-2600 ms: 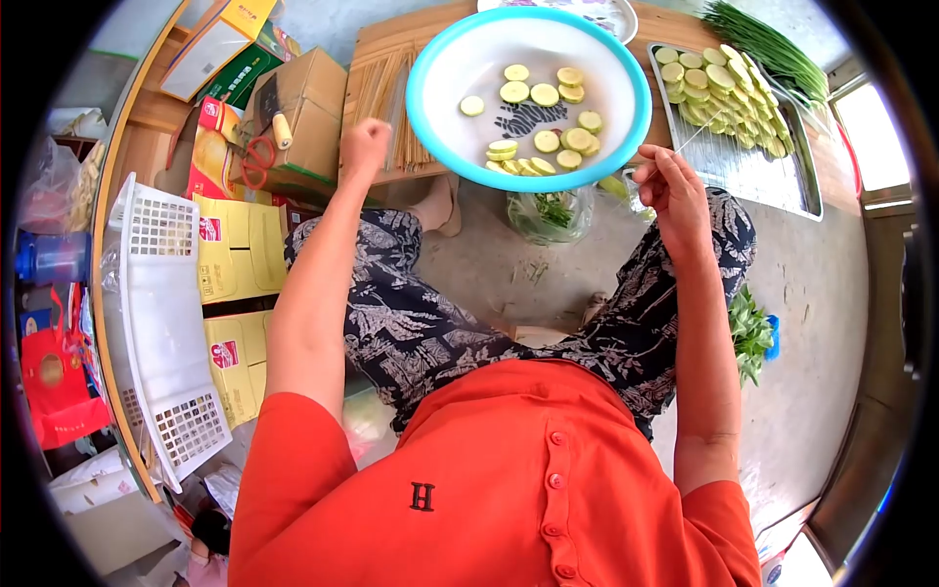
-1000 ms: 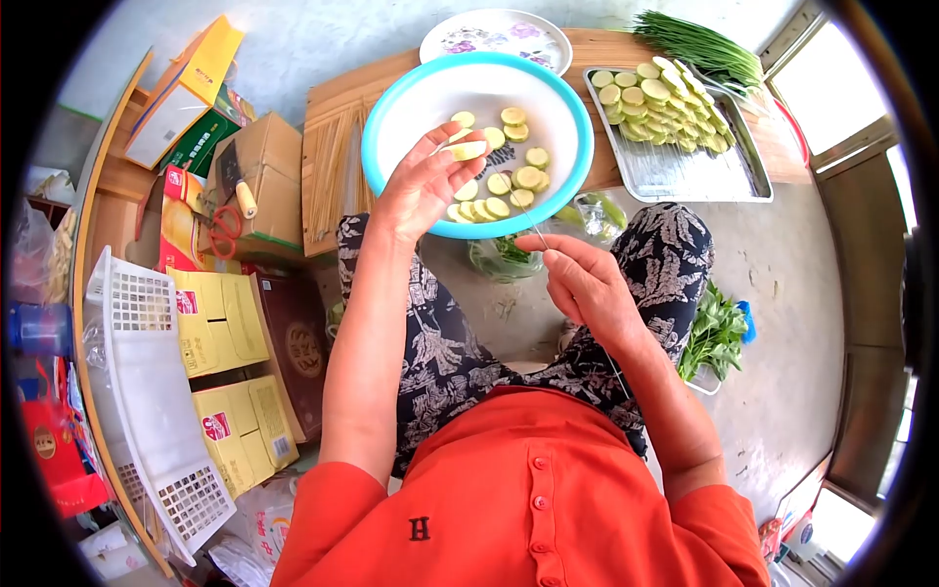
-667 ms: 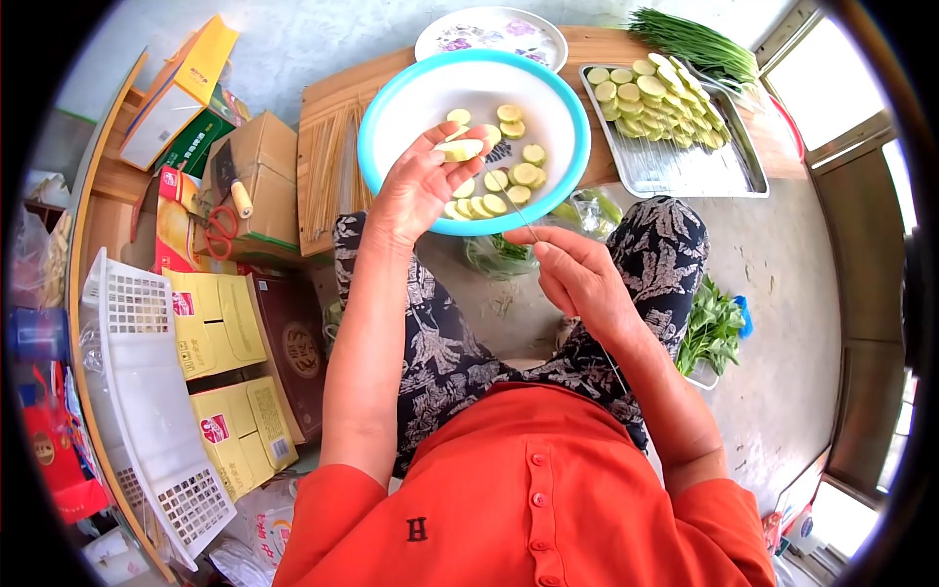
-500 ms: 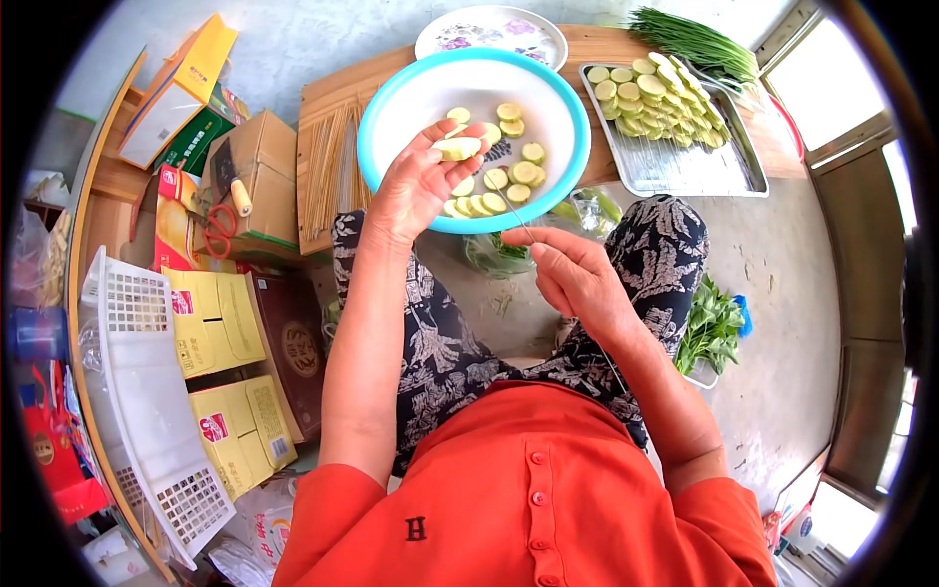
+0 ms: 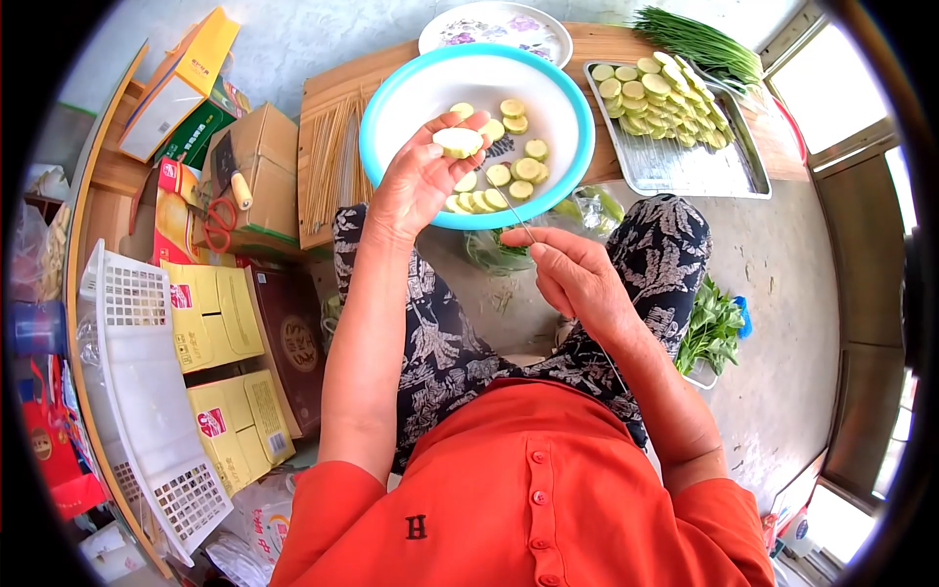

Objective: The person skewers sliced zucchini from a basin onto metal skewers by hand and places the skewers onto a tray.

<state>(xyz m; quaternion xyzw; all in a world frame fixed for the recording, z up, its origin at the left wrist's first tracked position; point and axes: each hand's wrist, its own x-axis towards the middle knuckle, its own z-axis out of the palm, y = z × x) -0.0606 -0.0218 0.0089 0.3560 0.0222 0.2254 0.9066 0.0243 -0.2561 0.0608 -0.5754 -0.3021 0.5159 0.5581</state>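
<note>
The slice (image 5: 458, 144) is partly covered by the left grip (image 5: 416, 181). The thin stick (image 5: 516, 216) is hidden midway by the right grip (image 5: 582, 284); its tip is too fine to be traced. At the surface's (image 5: 597, 44) far edge, the plate (image 5: 489, 27) is overlapped by the basin (image 5: 586, 137); below the near edge, the bag's (image 5: 486, 252) top is concealed.

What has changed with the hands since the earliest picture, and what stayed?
The left hand moved from beside the basin to above it and now holds a vegetable slice. The right hand came inward, still holding a thin skewer. Basin and tray stayed in place.
</note>
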